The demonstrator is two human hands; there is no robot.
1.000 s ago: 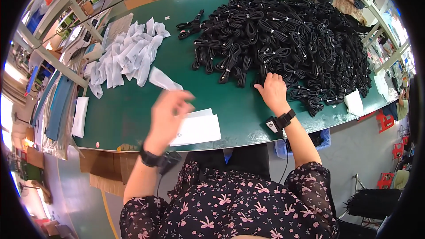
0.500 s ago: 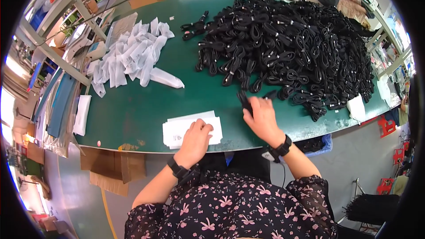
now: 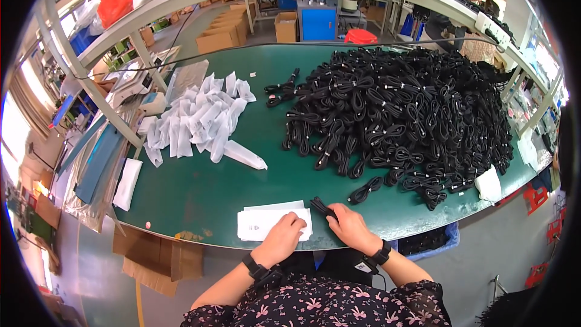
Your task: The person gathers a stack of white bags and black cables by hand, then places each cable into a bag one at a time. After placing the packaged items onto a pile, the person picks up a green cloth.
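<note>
left hand [image 3: 283, 234]: fingers curled, pressing on the stack of white bags [image 3: 266, 223] at the near table edge
right hand [image 3: 348, 226]: closed around 1 black cable bundle [image 3: 322, 208], just right of the bags
hands: close together, not touching
cable bundle: tip sticks out past the fingers, over the green table [image 3: 206, 188]
cable pile [image 3: 399, 121]: big black heap, far right of table
filled bags [image 3: 196, 121]: loose white heap, far left
cardboard boxes [image 3: 160, 257]: floor, below left edge
</note>
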